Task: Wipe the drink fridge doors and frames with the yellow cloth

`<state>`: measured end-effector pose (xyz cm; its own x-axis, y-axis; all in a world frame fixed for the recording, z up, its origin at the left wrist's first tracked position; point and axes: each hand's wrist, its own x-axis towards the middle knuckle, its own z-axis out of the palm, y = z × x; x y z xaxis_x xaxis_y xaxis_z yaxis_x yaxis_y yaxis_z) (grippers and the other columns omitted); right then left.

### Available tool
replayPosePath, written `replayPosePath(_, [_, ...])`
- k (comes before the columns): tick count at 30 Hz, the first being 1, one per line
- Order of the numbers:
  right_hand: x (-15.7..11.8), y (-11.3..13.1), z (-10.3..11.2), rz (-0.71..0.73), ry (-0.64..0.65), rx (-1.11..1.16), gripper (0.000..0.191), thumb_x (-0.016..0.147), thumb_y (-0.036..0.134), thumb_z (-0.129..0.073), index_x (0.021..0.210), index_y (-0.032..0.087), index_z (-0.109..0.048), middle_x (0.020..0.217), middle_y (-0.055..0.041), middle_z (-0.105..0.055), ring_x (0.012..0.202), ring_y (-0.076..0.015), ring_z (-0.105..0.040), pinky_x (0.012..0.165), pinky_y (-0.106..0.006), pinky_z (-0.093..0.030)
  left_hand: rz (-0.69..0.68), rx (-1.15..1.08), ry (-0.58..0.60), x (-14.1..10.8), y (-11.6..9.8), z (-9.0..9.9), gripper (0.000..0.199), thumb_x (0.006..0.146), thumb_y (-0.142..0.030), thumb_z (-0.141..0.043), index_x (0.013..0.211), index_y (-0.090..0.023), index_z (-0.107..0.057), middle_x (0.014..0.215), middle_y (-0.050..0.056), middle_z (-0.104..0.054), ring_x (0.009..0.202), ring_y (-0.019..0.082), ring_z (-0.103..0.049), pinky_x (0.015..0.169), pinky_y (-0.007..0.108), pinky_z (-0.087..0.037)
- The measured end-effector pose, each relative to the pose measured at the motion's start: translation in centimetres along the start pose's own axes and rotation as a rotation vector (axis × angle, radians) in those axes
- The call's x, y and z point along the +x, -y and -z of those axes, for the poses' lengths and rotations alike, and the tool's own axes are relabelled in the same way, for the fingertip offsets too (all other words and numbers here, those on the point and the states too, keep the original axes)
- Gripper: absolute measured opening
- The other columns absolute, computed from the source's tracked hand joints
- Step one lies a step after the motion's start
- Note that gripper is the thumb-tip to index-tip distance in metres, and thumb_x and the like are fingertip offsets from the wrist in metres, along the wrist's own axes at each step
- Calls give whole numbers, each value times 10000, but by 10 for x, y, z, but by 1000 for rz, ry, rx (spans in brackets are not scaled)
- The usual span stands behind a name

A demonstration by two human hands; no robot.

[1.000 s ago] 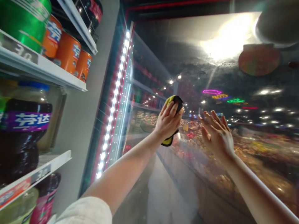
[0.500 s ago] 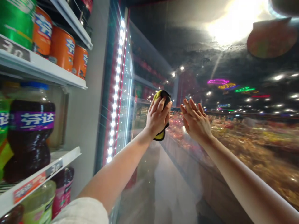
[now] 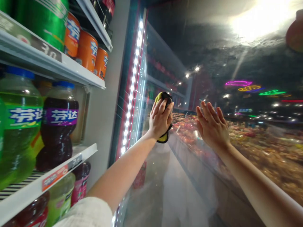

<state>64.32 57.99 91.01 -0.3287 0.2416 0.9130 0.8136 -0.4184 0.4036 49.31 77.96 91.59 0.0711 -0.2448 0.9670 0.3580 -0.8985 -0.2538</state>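
A large glass door (image 3: 184, 179) fills the middle and right of the view, with reflections and lights showing in it. My left hand (image 3: 161, 116) presses a yellow cloth with black edging (image 3: 163, 138) against the glass, its fingers curled over the folded cloth. Part of the cloth is hidden under the palm. To the right, my right hand (image 3: 213, 126) lies flat on the glass with fingers stretched out and nothing held.
On the left, fridge shelves (image 3: 82, 154) hold orange cans (image 3: 87, 50), green cans (image 3: 47, 22), a dark purple-labelled bottle (image 3: 60, 121) and a green bottle (image 3: 21, 126). A bright LED strip (image 3: 132, 85) runs up the fridge's edge.
The view has swung left, so the shelves show more fully and further right. My right hand now appears further from my left hand. The cloth stays under my left hand.
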Motion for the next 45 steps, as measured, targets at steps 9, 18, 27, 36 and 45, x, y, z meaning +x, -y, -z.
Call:
replayPosePath(9, [-5,-5,-5,38,5,96,487,999,184,-490,1480,248,-535,1486,-68,-579,1379,-279,-552,1203,-505,-427,109,46,23,-68,2,11,469,1000,-220,-445,1460,-231,-538,1483,113,-555,1473,282,-422,1236,541,-353])
replayPosePath(18, [-11,-10,-10,82,-27,136,578,952,129,-494,1516,256,-496,1504,-68,-550,1378,-282,-550,1182,-505,-463,218,69,-32,-12,47,6,495,1020,-267,-407,1497,-143,-449,1471,152,-570,1433,277,-468,1207,493,-397])
replayPosePath(27, [-12,-10,-13,122,-65,77,616,961,114,-526,1555,246,-432,1492,-91,-565,1361,-287,-567,1170,-490,-472,96,40,1,-17,29,0,486,1021,-362,-446,1470,-184,-508,1547,129,-498,1479,273,-401,1242,484,-336])
replayPosePath(36, [-11,-8,-10,146,-105,44,651,954,88,-547,1572,233,-402,1492,-105,-564,1332,-296,-593,1161,-476,-481,319,102,-28,-55,60,19,462,1014,-319,-453,1444,-174,-537,1478,188,-527,1426,322,-450,1184,545,-389])
replayPosePath(45, [-8,-8,-7,197,-159,-6,429,944,89,-590,1372,86,-616,1416,-154,-630,1287,-308,-629,1190,-431,-453,122,111,105,-51,65,22,462,1028,-275,-408,1466,-198,-533,1538,133,-501,1483,286,-396,1230,485,-355])
